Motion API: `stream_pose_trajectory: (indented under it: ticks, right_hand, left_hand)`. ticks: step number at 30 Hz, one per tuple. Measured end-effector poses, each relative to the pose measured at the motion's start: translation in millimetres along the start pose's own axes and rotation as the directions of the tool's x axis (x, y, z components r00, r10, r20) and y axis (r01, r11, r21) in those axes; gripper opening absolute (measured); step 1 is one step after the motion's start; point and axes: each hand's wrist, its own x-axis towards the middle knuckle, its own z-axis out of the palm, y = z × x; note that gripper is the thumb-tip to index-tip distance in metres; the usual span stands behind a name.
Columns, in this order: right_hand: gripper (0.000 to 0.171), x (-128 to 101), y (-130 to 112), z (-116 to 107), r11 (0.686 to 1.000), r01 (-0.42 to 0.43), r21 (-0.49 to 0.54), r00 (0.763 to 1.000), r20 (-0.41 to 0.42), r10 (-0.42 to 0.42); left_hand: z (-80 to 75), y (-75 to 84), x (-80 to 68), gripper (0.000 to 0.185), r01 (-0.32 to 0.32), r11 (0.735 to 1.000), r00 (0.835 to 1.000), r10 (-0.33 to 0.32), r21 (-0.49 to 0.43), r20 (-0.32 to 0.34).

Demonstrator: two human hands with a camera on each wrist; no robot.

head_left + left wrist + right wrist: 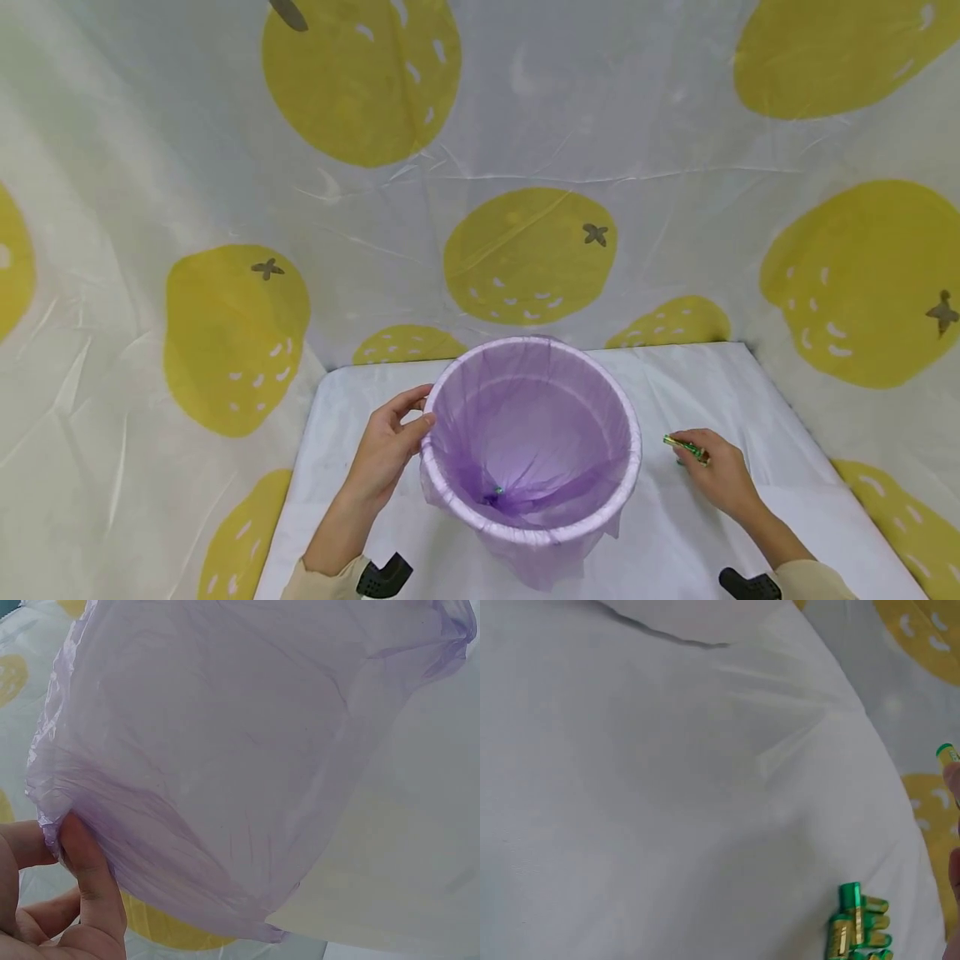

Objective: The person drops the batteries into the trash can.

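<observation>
A white bin (634, 454) stands on the table, lined with a thin purple plastic bag (555, 417) folded over its rim. My left hand (378, 454) pinches the rim on its left side, thumb outside, through the bag (202, 750). A small green bit (498, 491) shows low inside the liner. To the right of the bin, my right hand (712, 471) holds a green and gold battery (684, 447) between thumb and fingers, its end (946, 752) also showing at the edge of the right wrist view. Several more batteries (856, 922) lie in a cluster on the table below that hand.
A white cover (660, 550) lies over the table. Pale curtains (675, 217) with yellow fruit prints hang behind it and along both sides. The bin takes up the middle of the table, between the two hands.
</observation>
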Motion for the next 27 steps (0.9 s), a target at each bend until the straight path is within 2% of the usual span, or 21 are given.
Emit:
stream_pose_trajectory:
  ticks: [15,27]
  right_hand:
    - [0.035,66.7,-48.2,-38.1,0.984,0.153,0.091,0.988,0.024,-0.155]
    - [0.036,107.5,-88.3,-57.1,0.957,0.257,0.133,0.964,0.042,-0.264]
  left_hand:
    - [-0.9,-1.3,0.3,0.046,-0.012,1.0,1.0,0.012,-0.002,-0.006]
    - [0.1,-2.1,0.9,0.046,-0.026,1.0,1.0,0.026,0.009,-0.01]
